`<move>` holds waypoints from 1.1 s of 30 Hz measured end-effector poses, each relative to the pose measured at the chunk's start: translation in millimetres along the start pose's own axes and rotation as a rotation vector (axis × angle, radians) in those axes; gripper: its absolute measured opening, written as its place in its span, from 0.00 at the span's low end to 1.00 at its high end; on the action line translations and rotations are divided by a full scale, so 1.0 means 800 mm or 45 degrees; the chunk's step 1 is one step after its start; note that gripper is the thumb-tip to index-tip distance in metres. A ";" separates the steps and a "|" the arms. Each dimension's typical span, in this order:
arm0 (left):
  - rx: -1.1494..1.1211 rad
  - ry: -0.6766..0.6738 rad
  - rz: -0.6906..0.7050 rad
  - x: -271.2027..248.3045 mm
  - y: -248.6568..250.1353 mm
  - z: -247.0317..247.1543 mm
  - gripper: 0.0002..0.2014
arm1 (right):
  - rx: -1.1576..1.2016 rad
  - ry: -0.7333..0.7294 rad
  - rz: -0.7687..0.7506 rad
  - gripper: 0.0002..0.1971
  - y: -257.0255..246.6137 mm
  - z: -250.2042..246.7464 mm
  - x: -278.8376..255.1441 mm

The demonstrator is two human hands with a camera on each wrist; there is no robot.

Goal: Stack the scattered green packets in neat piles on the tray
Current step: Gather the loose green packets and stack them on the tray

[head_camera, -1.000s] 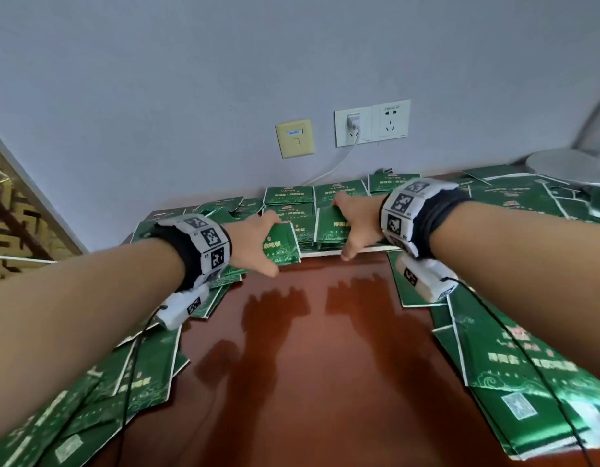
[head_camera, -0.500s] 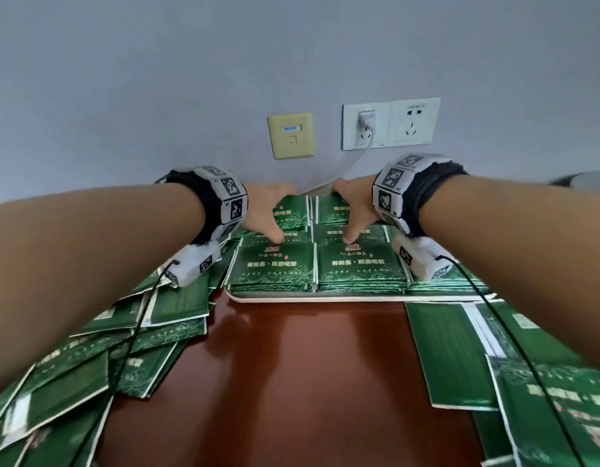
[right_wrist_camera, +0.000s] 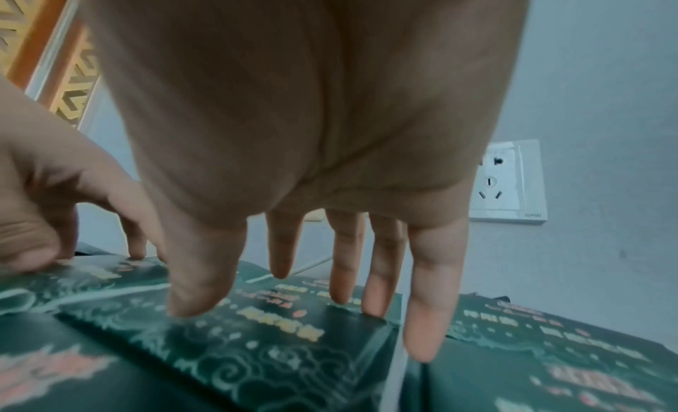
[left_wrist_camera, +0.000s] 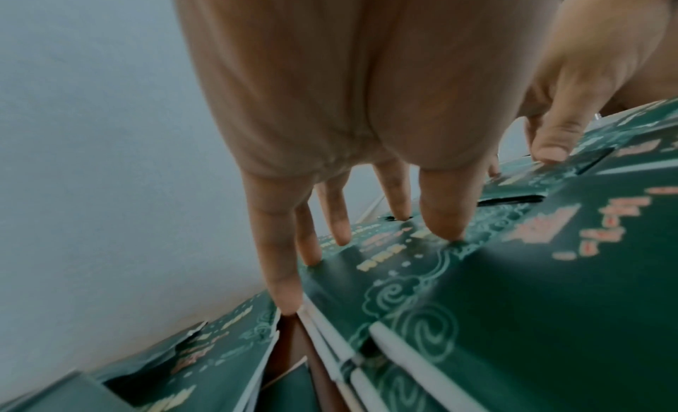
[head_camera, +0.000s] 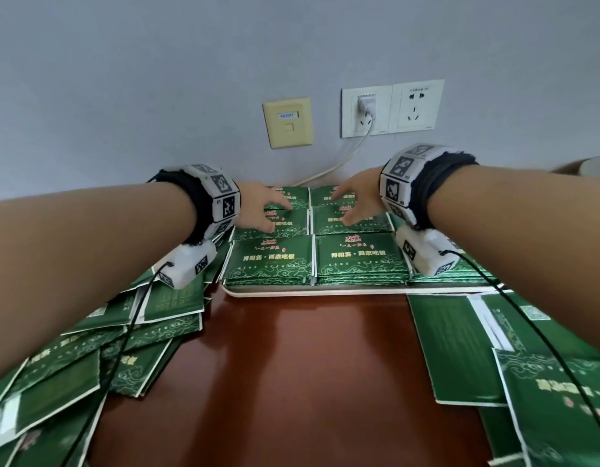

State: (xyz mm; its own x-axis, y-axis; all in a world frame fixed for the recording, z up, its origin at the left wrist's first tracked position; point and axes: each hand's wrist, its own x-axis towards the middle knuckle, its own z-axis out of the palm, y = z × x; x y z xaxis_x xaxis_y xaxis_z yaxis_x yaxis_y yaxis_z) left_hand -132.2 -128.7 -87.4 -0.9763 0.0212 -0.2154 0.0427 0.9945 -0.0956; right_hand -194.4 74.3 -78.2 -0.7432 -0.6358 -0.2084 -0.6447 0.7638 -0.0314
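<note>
Fingers (left_wrist_camera: pixel 442 215) of both hands spread, tips on stacked packets (head_camera: pixel 355 217).

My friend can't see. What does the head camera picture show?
Two open hands, left hand and right hand, reach over neat piles of green packets on a tray. Loose packets lie scattered on the brown table at both sides.

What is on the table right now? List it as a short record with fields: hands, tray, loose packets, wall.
left hand: open, fingers spread on the left stacks
right hand: open, fingers spread on the right stacks
tray: pale, against the wall, holds neat packet piles in rows
loose packets: scattered both sides of the table
wall: sockets with one plug in, beige plate
</note>
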 end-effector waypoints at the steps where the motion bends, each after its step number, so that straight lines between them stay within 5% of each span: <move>1: 0.002 0.001 0.002 0.000 0.001 0.001 0.27 | -0.003 0.000 -0.005 0.30 0.000 0.001 0.001; 14: -0.002 0.008 -0.049 -0.048 -0.001 -0.011 0.28 | -0.210 0.031 -0.098 0.27 -0.026 -0.016 -0.027; 27: 0.050 -0.137 -0.354 -0.273 -0.026 0.023 0.27 | -0.285 0.091 -0.400 0.29 -0.194 0.016 -0.108; 33: 0.020 -0.269 -0.487 -0.345 -0.039 0.057 0.27 | -0.093 -0.042 -0.510 0.27 -0.266 0.044 -0.142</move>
State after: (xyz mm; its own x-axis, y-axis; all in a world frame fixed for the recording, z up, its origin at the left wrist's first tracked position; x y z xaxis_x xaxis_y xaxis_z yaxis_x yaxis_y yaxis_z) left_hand 145.5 -170.1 -69.3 -0.8577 -0.3716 -0.3553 -0.3091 0.9249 -0.2214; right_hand 33.5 -12.5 -82.1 -0.4256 -0.8766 -0.2247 -0.8938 0.4460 -0.0471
